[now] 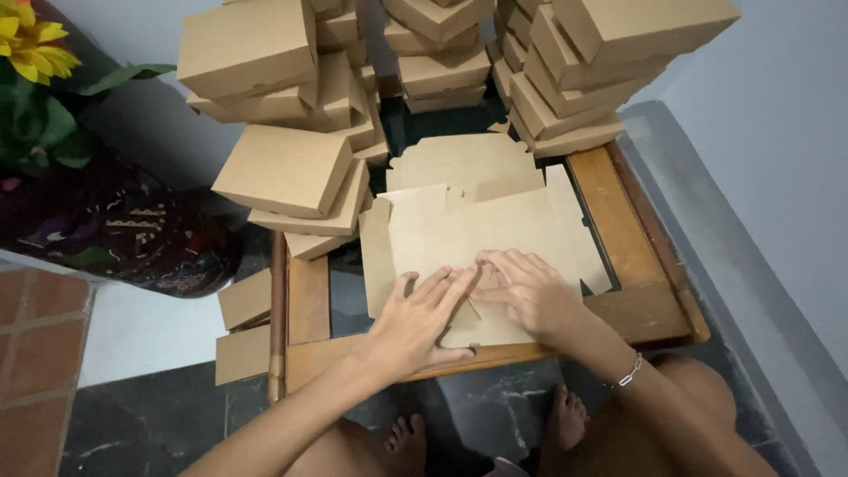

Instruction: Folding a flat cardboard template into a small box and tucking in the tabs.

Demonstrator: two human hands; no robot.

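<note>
A flat, unfolded brown cardboard box blank point(481, 225) lies on a small wooden table point(623, 221). My left hand point(415, 322) presses flat on its near edge, fingers spread and pointing up-right. My right hand point(521, 291) rests beside it, fingers touching the left hand's fingertips, pressing the same near flap of the blank. Neither hand grips anything. A chain bracelet sits on my right wrist. More flat blanks point(459, 159) lie under the top one.
Stacks of folded brown boxes stand at the back left point(283, 168), back middle point(437, 62) and back right point(583, 62). Loose cardboard pieces point(245, 327) lean by the table's left side. A dark patterned vase with a yellow flower point(115, 230) stands left. My bare feet show below.
</note>
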